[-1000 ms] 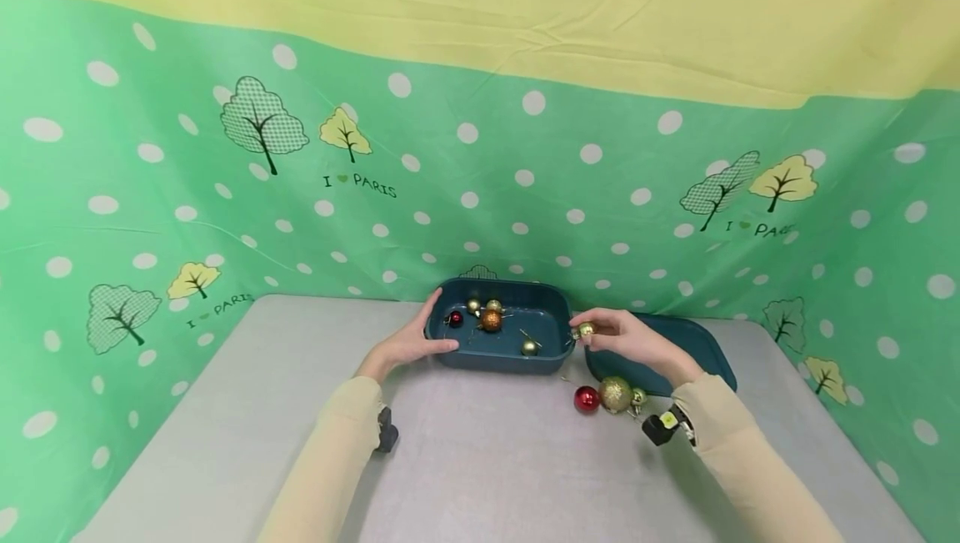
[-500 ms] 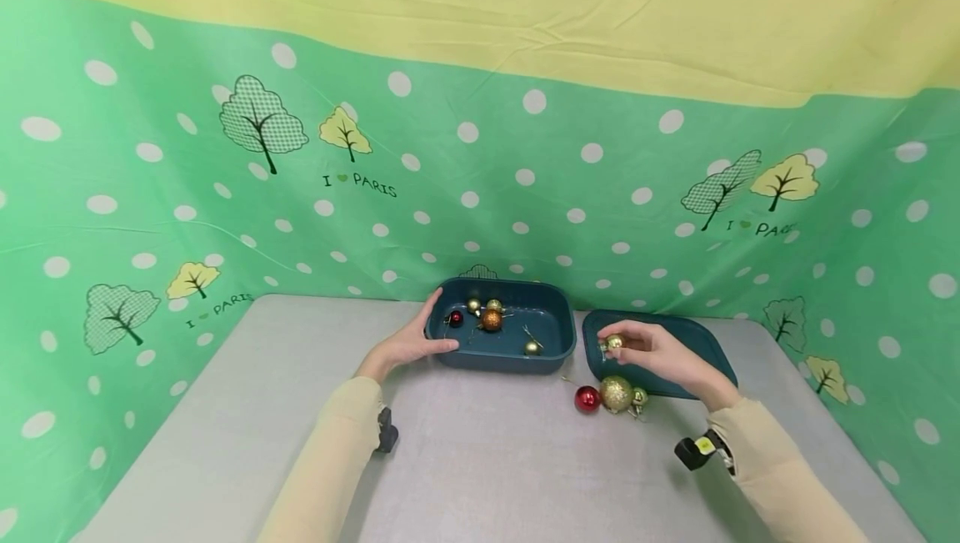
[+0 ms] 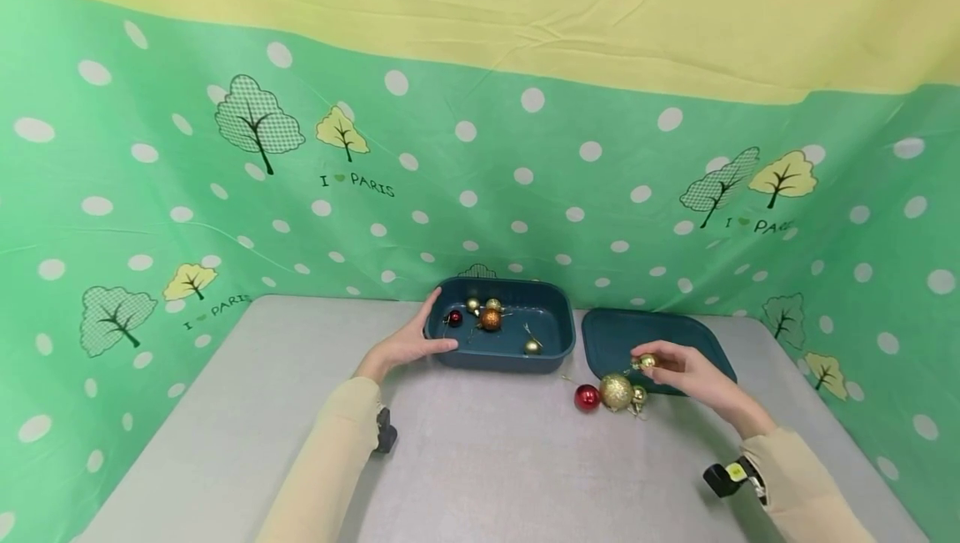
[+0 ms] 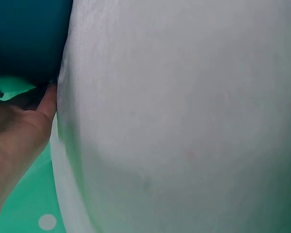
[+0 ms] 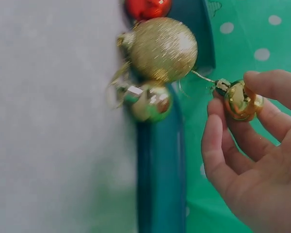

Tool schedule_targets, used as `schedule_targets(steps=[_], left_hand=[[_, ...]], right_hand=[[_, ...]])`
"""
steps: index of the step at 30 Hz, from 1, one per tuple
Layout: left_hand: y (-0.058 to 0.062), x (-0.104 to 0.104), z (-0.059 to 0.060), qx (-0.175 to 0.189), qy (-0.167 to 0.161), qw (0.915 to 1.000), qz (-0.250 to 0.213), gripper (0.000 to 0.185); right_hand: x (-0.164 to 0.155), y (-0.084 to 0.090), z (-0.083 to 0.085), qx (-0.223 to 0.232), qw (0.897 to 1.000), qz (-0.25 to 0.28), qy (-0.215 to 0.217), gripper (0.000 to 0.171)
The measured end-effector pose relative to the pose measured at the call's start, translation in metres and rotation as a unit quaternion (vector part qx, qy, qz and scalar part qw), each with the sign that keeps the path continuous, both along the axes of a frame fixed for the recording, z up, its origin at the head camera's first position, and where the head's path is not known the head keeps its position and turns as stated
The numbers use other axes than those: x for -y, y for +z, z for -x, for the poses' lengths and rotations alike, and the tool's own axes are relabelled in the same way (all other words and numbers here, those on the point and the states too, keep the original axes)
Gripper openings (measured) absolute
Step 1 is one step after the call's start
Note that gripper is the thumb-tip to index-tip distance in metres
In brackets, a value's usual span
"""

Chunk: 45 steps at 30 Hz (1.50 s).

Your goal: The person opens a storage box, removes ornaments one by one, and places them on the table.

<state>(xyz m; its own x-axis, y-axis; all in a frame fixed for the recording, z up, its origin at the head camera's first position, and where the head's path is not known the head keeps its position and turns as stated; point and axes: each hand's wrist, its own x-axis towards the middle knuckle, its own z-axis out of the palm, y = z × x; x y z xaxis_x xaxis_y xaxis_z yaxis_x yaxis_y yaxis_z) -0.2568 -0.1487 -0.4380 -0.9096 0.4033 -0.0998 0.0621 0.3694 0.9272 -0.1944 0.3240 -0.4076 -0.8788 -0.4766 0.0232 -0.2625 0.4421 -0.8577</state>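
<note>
My left hand (image 3: pixel 401 347) holds the left end of a dark blue plastic box (image 3: pixel 517 359), thumb along its front side and fingers at the far left corner. Inside the box lie a small red bauble (image 3: pixel 454 318), an orange bauble (image 3: pixel 490 320) and several small gold ones. A small shiny gold bauble (image 5: pixel 240 102) with a string is pinched in the fingers of my right hand (image 3: pixel 690 372), above the blue lid (image 3: pixel 622 330). Just left of that hand, a red bauble (image 3: pixel 587 397), a large glittery gold bauble (image 3: pixel 616 391) and a small gold bauble (image 5: pixel 153 102) sit together.
The lid lies flat on the grey tabletop (image 3: pixel 480 460), right of the box. A green and yellow printed cloth (image 3: pixel 517 134) hangs behind the table and along its sides.
My right hand has moved right and toward me with the gold bauble, from the box's right end to over the lid's front part. The left hand stays on the box.
</note>
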Motion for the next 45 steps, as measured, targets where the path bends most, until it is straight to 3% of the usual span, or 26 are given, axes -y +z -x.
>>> schedule_targets(steps=[6,12,17,24,38,45], left_hand=[[0.021,-0.002,-0.013,0.002,-0.006,1.0000,0.001,0.105],[-0.002,0.000,0.000,-0.010,0.003,0.9999,0.004,0.108],[0.002,-0.001,0.000,-0.003,-0.005,1.0000,0.002,0.107],[-0.012,0.002,0.007,-0.015,-0.005,0.9997,0.016,0.107],[-0.010,0.002,0.006,-0.007,0.001,0.9998,0.019,0.105],[-0.001,0.001,0.005,0.004,-0.016,0.9998,0.012,0.106]], right_hand=[[-0.014,-0.012,-0.010,0.000,1.000,0.000,-0.022,0.037],[-0.020,-0.021,-0.018,0.013,0.998,-0.014,-0.063,0.036],[-0.022,-0.030,-0.020,0.014,0.997,-0.024,-0.076,0.033],[-0.018,-0.039,-0.022,-0.032,0.994,-0.044,-0.096,0.024],[-0.008,-0.039,-0.020,-0.044,0.988,-0.102,-0.109,0.024],[-0.009,-0.038,-0.022,-0.032,0.990,-0.092,-0.101,0.032]])
